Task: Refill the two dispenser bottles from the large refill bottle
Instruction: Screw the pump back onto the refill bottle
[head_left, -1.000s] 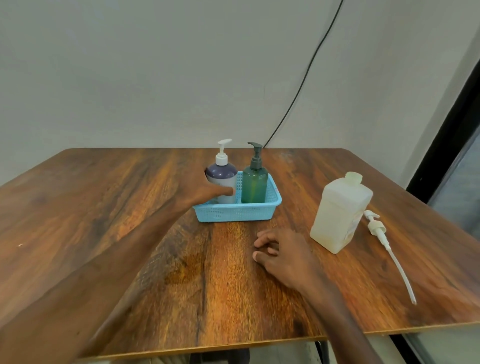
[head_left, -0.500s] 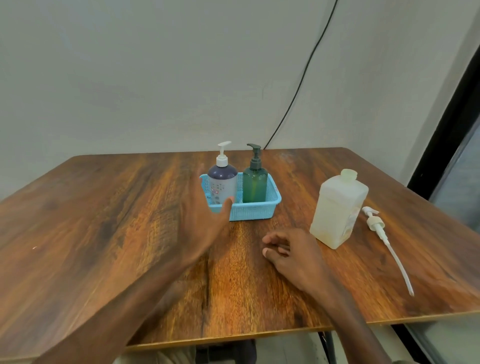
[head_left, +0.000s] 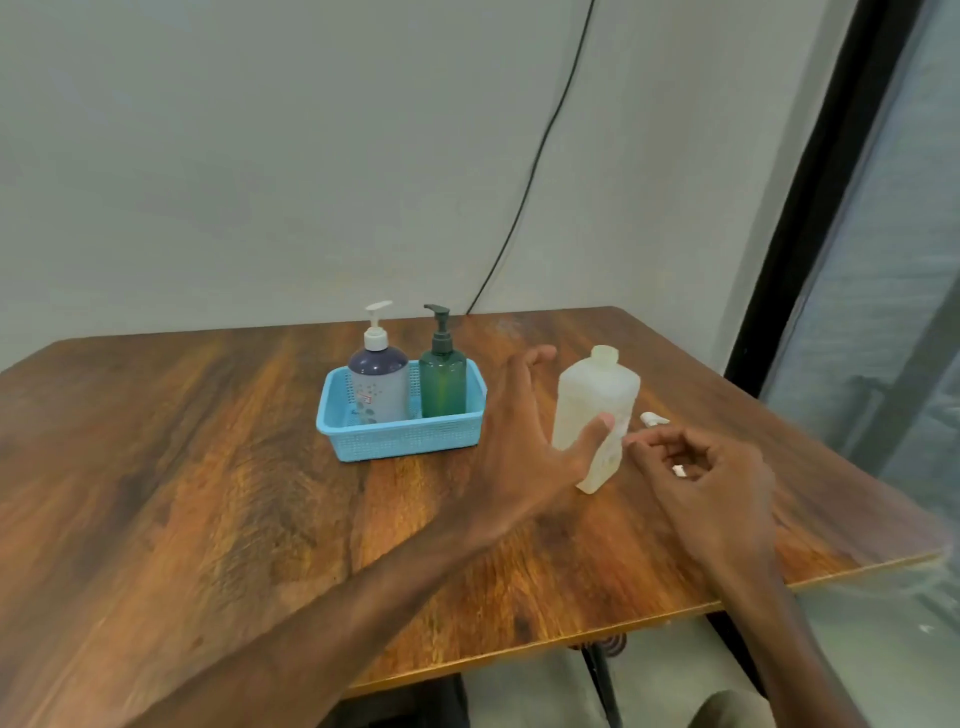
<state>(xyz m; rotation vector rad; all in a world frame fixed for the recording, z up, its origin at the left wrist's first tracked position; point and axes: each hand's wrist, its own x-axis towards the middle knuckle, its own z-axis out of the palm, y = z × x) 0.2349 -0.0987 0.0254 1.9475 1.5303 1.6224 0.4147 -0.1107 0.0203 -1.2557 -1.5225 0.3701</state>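
Reaching for what, our left hand (head_left: 524, 447)?

For the large refill bottle (head_left: 597, 395). We hold the hand spread wide, thumb across the bottle's front and fingers past its far left side. A second ago we had it at the purple dispenser bottle (head_left: 378, 384).

And our right hand (head_left: 711, 478)?

It has left the table (head_left: 208, 467) in front of us and crossed to the right of the refill bottle, with its fingers curled above the loose pump (head_left: 653, 418). White shows between them, but we cannot tell whether we pinch the pump.

What do the containers hold?

Our blue basket (head_left: 410, 441) holds both dispensers upright, side by side. The purple one, with a white pump, is on the left, and the green dispenser bottle (head_left: 442, 387), with a dark pump, is on the right. The refill bottle stands uncapped on the table, just right of the basket. It is milky throughout, so we cannot read its level.

Anything behind?

We see a black cable (head_left: 535, 171) running down the wall (head_left: 260, 156) to the table's back edge.
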